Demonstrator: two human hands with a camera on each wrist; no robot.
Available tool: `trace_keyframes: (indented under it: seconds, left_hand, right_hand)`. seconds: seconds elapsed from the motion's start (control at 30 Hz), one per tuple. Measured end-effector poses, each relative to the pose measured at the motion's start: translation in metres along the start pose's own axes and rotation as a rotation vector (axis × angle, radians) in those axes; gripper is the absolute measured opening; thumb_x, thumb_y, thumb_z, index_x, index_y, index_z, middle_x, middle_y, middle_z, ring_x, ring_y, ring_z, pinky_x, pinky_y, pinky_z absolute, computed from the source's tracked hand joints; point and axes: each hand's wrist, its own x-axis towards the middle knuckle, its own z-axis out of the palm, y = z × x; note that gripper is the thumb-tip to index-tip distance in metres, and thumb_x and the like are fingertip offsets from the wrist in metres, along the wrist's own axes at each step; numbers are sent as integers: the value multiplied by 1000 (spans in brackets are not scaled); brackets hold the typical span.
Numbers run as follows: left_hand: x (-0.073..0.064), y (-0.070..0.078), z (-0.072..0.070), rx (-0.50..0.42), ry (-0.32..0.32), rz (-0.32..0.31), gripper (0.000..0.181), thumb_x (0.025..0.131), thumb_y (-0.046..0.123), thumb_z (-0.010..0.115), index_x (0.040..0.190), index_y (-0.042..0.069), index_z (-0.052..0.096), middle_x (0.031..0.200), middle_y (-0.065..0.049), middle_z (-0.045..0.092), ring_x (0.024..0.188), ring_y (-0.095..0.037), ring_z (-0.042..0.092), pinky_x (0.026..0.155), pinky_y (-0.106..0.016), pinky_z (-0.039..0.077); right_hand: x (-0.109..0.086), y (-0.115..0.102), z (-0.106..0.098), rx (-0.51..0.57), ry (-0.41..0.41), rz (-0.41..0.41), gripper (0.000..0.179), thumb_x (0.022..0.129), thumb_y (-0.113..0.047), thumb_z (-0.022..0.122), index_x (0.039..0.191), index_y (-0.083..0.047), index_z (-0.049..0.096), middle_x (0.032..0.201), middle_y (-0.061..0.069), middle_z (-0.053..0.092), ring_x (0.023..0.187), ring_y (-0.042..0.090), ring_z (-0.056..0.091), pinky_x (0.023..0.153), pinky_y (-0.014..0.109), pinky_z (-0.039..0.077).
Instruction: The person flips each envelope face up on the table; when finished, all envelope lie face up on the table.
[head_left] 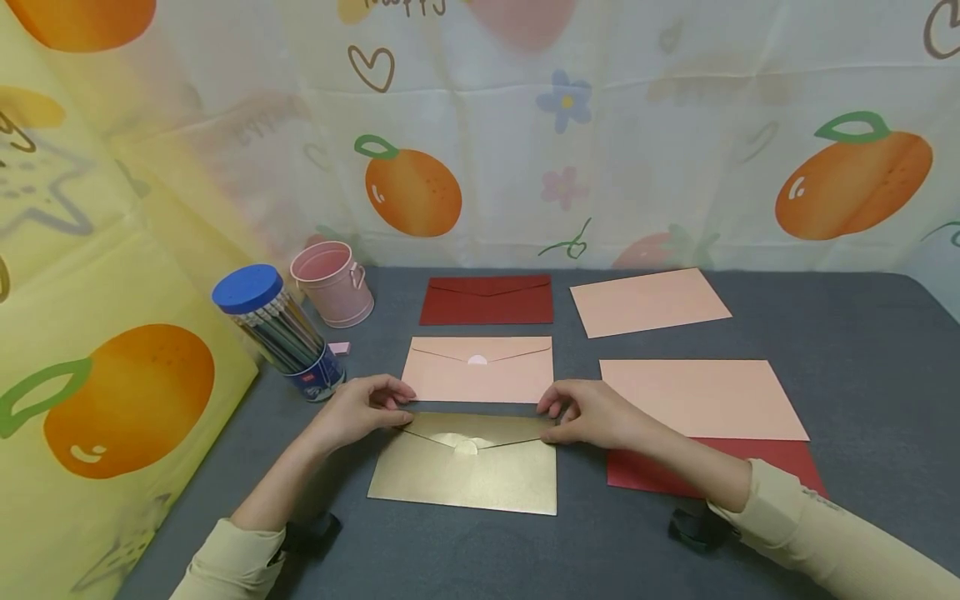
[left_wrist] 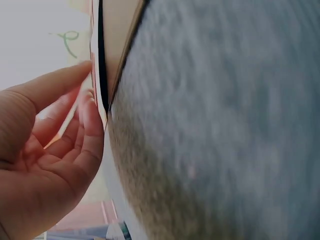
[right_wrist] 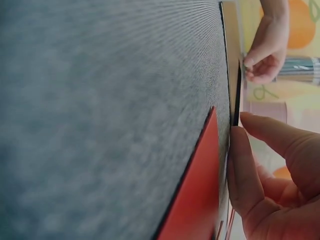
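A gold envelope [head_left: 463,479] with a round seal on its pointed flap lies in front of the person. My left hand [head_left: 363,410] pinches its upper left corner between thumb and fingers. At the upper right corner, my right hand [head_left: 588,412] pinches the same envelope, thumb on the near side. Just beyond is a peach envelope [head_left: 480,383] with a white round seal, its lower corners close to my fingers. In the right wrist view, the right thumb and forefinger [right_wrist: 242,160] meet at the envelope's end, with the left hand [right_wrist: 267,50] at the other end.
Behind lies a dark red envelope [head_left: 486,304]. To the right are a peach envelope [head_left: 648,302] and another peach one [head_left: 701,396] overlapping a red one [head_left: 780,462]. At left stand a blue-lidded tub of pencils [head_left: 318,375], a pink bucket [head_left: 337,296] and a small pink block [head_left: 340,348].
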Motion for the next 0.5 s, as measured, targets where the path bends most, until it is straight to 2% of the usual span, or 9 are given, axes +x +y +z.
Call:
trace_keyframes:
  seconds: [0.13, 0.3, 0.4, 0.5]
  left_hand:
    - [4, 10, 8, -91, -34, 4, 28, 84, 13, 77, 110, 5, 68, 88, -5, 64, 80, -20, 56, 64, -25, 45]
    - [17, 29, 26, -189, -46, 33, 27, 86, 17, 76, 108, 4, 69, 89, -5, 66, 85, -20, 59, 70, -25, 47]
    - [25, 43, 38, -217, -65, 78, 26, 87, 16, 75, 108, 3, 69, 88, -5, 66, 85, -20, 61, 73, -26, 48]
    - [33, 59, 48, -205, -90, 126, 23, 87, 16, 74, 107, 4, 70, 87, -3, 66, 85, -19, 61, 76, -29, 49]
  right_hand:
    - [-6, 2, -6, 27, 3, 33, 30, 79, -17, 81, 105, -10, 66, 91, 1, 62, 72, 10, 64, 64, 25, 51]
    - [-19, 4, -23, 51, 20, 73, 28, 82, -19, 79, 106, -10, 67, 88, 1, 64, 69, 14, 63, 60, 27, 50]
    - [-29, 8, -35, 48, 39, 102, 27, 83, -21, 78, 106, -12, 67, 83, 1, 65, 69, 17, 62, 59, 28, 51]
    - [-40, 14, -48, 27, 70, 103, 26, 85, -22, 76, 108, -13, 67, 86, 1, 65, 74, 18, 64, 64, 30, 53]
